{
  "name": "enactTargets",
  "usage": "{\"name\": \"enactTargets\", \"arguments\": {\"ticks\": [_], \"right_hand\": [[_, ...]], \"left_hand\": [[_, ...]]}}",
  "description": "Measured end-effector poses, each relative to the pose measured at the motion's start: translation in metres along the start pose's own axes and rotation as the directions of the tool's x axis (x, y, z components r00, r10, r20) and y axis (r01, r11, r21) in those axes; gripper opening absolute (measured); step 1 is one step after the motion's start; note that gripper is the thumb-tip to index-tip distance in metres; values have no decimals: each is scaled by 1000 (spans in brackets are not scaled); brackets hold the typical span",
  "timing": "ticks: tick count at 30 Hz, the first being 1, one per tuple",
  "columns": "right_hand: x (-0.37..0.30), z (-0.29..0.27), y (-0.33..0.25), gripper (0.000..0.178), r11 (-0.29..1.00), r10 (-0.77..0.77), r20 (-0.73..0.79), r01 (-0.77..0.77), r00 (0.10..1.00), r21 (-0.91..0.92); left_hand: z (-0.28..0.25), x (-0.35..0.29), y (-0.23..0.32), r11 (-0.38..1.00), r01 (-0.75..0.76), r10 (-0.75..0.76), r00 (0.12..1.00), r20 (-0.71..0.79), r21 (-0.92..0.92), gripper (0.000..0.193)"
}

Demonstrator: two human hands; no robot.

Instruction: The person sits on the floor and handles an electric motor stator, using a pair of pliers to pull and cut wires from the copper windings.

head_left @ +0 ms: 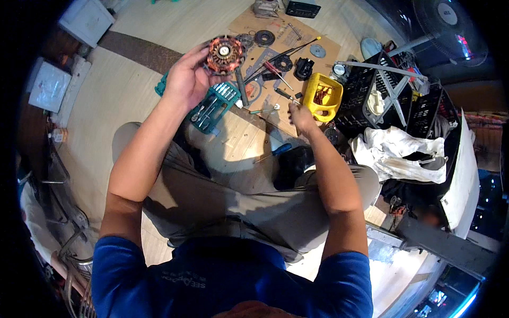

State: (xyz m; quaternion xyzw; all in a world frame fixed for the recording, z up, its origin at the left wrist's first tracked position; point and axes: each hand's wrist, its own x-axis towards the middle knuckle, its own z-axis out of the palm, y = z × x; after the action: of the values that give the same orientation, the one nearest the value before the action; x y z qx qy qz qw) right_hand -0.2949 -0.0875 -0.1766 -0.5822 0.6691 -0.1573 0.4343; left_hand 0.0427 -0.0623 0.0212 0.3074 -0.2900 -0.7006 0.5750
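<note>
My left hand holds up a round motor stator with copper windings and a pale centre, its fingers around the left side. My right hand is closed at the metal end of a dark-handled screwdriver, whose handle points away to the upper left. Just right of that hand stands a yellow cut-open jug with reddish-brown pieces inside. A red-handled screwdriver lies beyond the right hand. Below the stator is an open teal socket set with chrome sockets and a ratchet.
Cardboard on the floor carries a black ring, a grey disc and a black housing. At right are a black crate, white cloth and a fan. A blue-handled screwdriver lies nearer me.
</note>
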Motion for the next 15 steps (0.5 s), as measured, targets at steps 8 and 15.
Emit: {"name": "enactTargets", "arguments": {"ticks": [8,15], "right_hand": [[40,97,128,41,972,215,-77,-221,974,-76],[37,177,80,42,905,332,262,-385,906,183]], "left_hand": [[-4,10,7,977,-67,85,993,83,-201,40],[-33,-10,8,976,-97,69,987,-147,-193,35]]}}
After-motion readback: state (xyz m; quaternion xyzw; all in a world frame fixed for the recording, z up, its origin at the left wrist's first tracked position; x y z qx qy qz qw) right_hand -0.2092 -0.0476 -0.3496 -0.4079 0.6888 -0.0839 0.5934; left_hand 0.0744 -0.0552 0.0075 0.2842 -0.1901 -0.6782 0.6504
